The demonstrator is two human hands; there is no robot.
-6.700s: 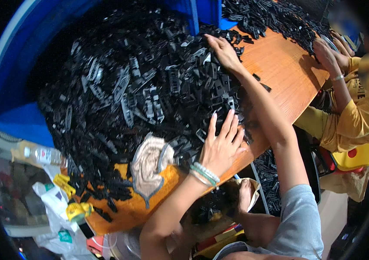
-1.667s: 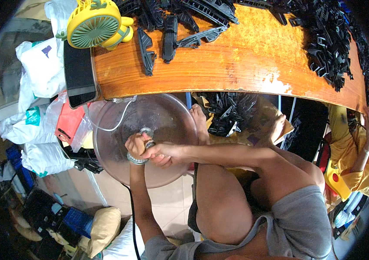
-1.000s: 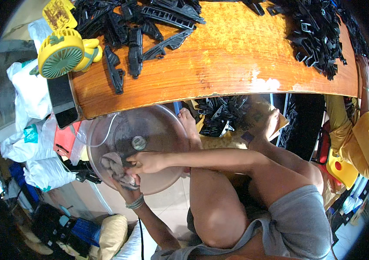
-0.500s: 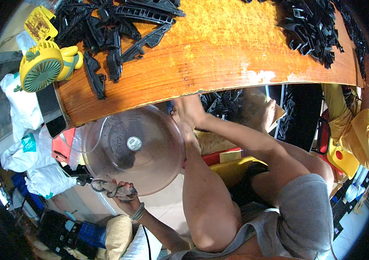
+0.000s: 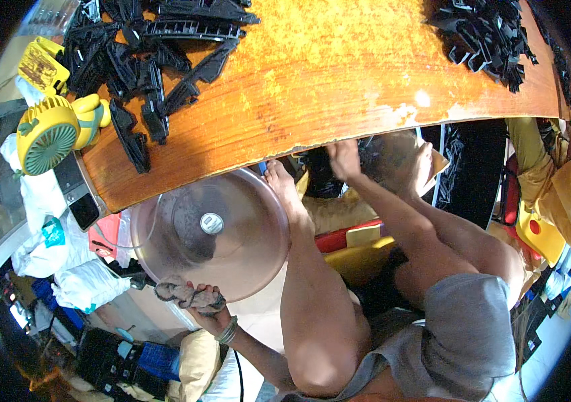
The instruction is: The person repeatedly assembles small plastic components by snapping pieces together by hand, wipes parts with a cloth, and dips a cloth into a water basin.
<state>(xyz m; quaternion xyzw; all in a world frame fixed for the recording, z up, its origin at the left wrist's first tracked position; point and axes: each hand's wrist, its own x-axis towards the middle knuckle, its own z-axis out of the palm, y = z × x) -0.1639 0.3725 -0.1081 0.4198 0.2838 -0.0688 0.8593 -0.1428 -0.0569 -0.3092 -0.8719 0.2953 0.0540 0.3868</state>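
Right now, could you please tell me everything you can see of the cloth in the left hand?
The cloth is a greyish-beige, soft-looking fabric, bunched and twisted into a lumpy, rope-like roll, with darker grey toward its right end. The left hand grips it, fingers curled over it, and its left end sticks out past them. It lies roughly crosswise in the view, overlapping the lower-left rim of the round translucent tub; whether it touches that rim, or is wet, I cannot tell.

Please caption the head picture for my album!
Left hand holding a cloth near a round tub, right hand by the table.
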